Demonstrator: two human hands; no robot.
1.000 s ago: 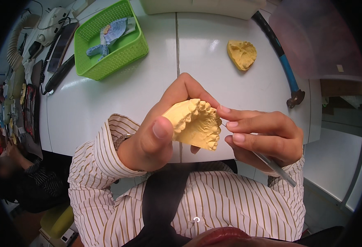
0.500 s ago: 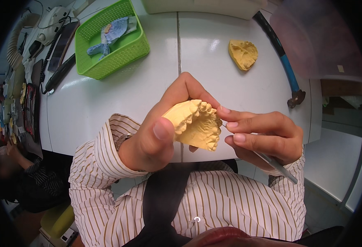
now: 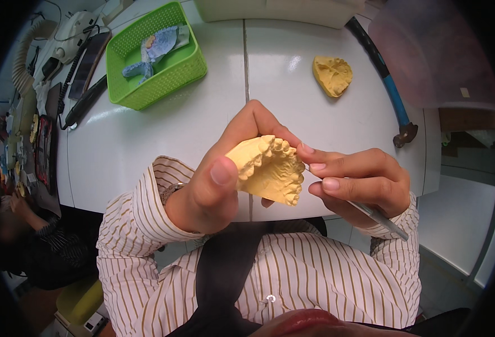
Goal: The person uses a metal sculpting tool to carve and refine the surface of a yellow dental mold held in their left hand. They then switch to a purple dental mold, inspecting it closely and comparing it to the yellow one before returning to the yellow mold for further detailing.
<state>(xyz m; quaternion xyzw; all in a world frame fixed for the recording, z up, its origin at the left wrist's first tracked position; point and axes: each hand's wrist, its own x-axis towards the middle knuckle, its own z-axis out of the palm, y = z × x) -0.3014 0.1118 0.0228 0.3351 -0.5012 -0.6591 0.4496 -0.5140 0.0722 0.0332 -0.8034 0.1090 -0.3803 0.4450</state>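
My left hand [image 3: 211, 185] is wrapped round a yellow plaster dental cast [image 3: 270, 174], thumb on its near side and fingers behind it. The cast is tilted so that its row of teeth and hollow palate show. In my right hand [image 3: 368, 182] is a thin metal carving tool [image 3: 379, 216], held like a pen, its handle pointing down to the right. The tool's thin end is beside the teeth on the cast's right edge; its very tip is too small to make out. My right fingertips are close against that same edge.
On the white table [image 3: 146, 163], a second yellow dental cast [image 3: 333, 76] lies at the far right, near a hammer [image 3: 390, 92] with a black and blue handle. A green basket [image 3: 163, 84] at the far left holds blue impression pieces [image 3: 158, 45]. Another person's hand [image 3: 22, 205] is at the left.
My right hand and the carving tool have shifted slightly, the handle's end a little higher. The cast stays nearly where it was in my left hand.
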